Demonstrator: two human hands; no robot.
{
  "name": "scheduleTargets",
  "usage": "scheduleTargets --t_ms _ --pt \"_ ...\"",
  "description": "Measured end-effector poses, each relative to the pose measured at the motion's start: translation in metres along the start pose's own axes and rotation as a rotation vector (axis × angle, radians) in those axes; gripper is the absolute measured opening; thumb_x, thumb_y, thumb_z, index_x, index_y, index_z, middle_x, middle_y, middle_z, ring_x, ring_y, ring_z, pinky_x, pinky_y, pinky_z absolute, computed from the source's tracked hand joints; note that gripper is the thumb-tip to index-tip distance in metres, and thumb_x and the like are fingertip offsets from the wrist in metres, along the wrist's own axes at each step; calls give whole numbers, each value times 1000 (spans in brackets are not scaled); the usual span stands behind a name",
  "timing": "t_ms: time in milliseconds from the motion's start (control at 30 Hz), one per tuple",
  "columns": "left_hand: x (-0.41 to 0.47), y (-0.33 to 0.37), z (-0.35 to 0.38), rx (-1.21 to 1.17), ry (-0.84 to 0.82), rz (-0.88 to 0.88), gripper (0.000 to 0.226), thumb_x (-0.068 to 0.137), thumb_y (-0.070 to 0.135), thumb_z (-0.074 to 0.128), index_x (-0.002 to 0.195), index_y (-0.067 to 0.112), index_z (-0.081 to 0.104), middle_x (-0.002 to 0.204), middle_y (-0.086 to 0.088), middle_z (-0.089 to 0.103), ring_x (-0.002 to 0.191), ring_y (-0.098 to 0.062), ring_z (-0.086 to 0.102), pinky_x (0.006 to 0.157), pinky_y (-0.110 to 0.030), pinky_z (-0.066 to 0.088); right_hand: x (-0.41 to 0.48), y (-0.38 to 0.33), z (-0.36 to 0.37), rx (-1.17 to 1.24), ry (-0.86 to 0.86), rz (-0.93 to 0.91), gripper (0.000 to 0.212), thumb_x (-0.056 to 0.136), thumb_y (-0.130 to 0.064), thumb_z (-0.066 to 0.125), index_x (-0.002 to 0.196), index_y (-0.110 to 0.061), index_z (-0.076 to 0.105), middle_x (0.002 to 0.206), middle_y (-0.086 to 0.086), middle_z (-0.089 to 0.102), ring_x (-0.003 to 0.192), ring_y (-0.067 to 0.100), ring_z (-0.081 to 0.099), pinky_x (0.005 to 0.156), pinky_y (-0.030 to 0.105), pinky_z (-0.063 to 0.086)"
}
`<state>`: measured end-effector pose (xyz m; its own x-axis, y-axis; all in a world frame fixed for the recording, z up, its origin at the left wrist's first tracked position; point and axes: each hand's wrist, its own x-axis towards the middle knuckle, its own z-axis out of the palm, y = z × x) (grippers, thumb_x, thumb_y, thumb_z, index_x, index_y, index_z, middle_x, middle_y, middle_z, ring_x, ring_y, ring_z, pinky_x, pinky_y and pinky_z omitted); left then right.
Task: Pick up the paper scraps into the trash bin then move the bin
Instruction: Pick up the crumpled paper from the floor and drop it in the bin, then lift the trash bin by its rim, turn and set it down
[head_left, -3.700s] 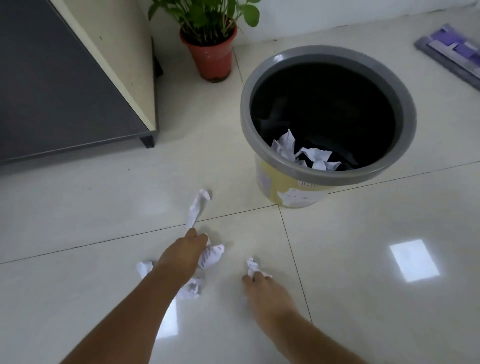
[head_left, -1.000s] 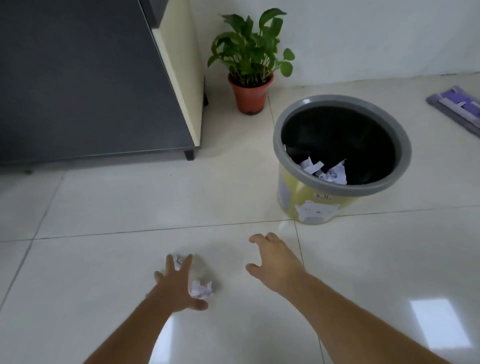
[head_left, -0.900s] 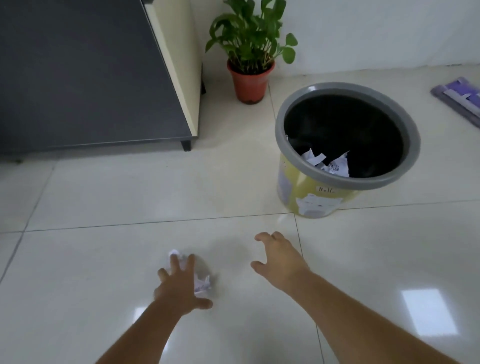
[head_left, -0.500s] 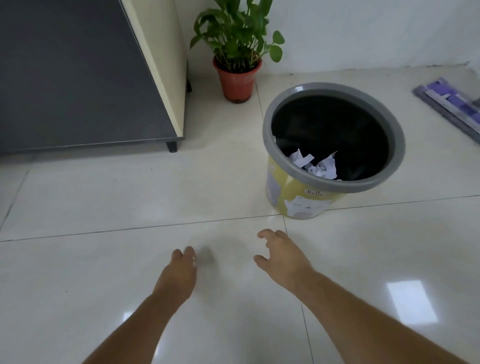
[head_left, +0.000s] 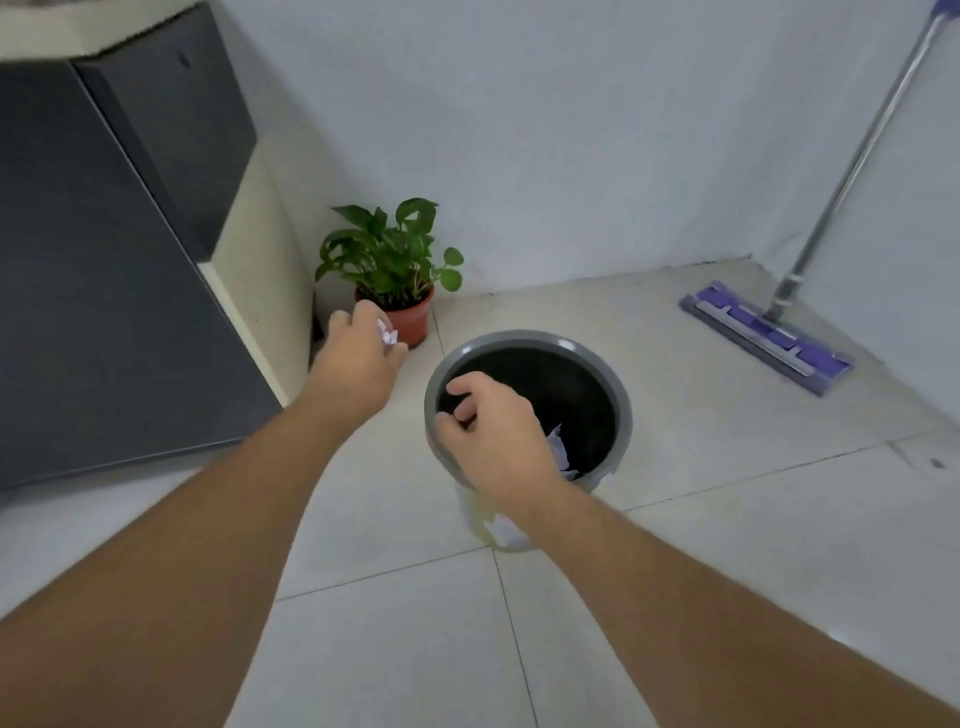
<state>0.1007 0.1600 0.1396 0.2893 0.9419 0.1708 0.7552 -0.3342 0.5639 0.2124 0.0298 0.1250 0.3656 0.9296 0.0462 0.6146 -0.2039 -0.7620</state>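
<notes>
While the left hand (head_left: 358, 358) is closed around a crumpled paper scrap (head_left: 387, 335), white edges of it poking out past the fingers, it hangs well to the left of the trash bin (head_left: 621, 410) and slightly farther away, in front of the potted plant (head_left: 395, 275). That offset is what the coming move turns on: judged from here, the scrap must travel right and a little nearer before this grip opens, or it will drop on the floor (head_left: 395, 623) between plant and bin.

The right hand (head_left: 496, 441) is the nearer of the two to the bin. It hovers over the near-left part of the grey rim, fingers curled loosely inward above the dark opening. No paper shows inside this grip, but the palm faces down, so I cannot tell for sure whether it holds anything.

The bin stands upright on the floor tiles, its mouth round and facing straight up, so there is no preferred direction of approach. Some white paper (head_left: 558, 449) already lies inside, just beside the right wrist in this view. No loose scraps show on the visible floor.

A dark cabinet (head_left: 104, 291) stands at far left, and a purple flat mop (head_left: 769, 332) leans against the wall at far right, well apart from the bin.
</notes>
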Motion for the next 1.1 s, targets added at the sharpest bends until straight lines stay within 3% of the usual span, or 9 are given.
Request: scheduleTargets --t_ms 167,367,467,567,700,867,933,1000,1100 --pt "9 86 23 -29 -153 97 30 89 25 60 113 10 48 110 -12 44 91 -33 53 76 -37 43 24 14 -87 -99 144 129 35 90 -29 59 124 -22 57 105 -2 66 90 16 62 82 31 52" --pt "14 120 36 -53 -197 154 32 86 31 63 111 20 47 115 -12 47 89 -26 52 74 -35 45 28 28 -135 -132 208 198 38 93 -28 60 130 -23 52 120 1 62 86 11 52 76 20 40" --pt "15 117 37 -50 -288 182 71 73 48 76 131 31 38 122 -10 43 95 -24 52 80 -32 43 28 34 -138 -142 215 184 39 93 -30 60 130 -23 52 117 1 61 81 11 52 64 18 38" --pt "16 103 37 -39 -368 191 100 63 57 80 144 37 25 139 -14 39 117 -28 49 88 -34 39 30 43 -132 -127 208 190 38 92 -30 58 129 -23 52 115 1 62 84 13 54 72 25 40" --pt "14 55 41 50 -311 44 86 76 64 64 146 30 28 145 -13 37 120 -29 51 98 -41 46 31 67 -123 -159 212 209 40 93 -34 57 131 -25 49 115 0 61 80 10 56 68 24 42" --pt "1 -11 52 30 -261 -254 82 85 64 50 150 21 23 153 -18 32 136 -37 37 104 -51 38 37 102 -122 -172 235 340 53 92 -37 56 141 -23 40 134 10 49 109 25 59 91 40 50" --pt "-6 -21 63 -44 -280 -308 80 86 61 51 150 22 21 152 -16 34 128 -39 44 96 -54 49 39 113 -118 -172 220 396 58 92 -37 55 144 -21 36 139 14 44 114 31 57 95 42 47" --pt "-12 -25 74 -161 -306 -377 75 87 58 53 148 29 19 145 -15 38 110 -39 56 69 -50 62 41 123 -111 -171 180 447 63 92 -38 54 148 -21 30 143 17 40 116 34 55 94 44 46" --pt "-19 -24 94 -210 -342 -397 64 90 52 53 143 33 21 120 -15 55 83 -33 67 43 -37 59 39 137 -96 -142 109 523 69 92 -42 55 150 -22 24 141 20 40 113 36 56 87 41 47"
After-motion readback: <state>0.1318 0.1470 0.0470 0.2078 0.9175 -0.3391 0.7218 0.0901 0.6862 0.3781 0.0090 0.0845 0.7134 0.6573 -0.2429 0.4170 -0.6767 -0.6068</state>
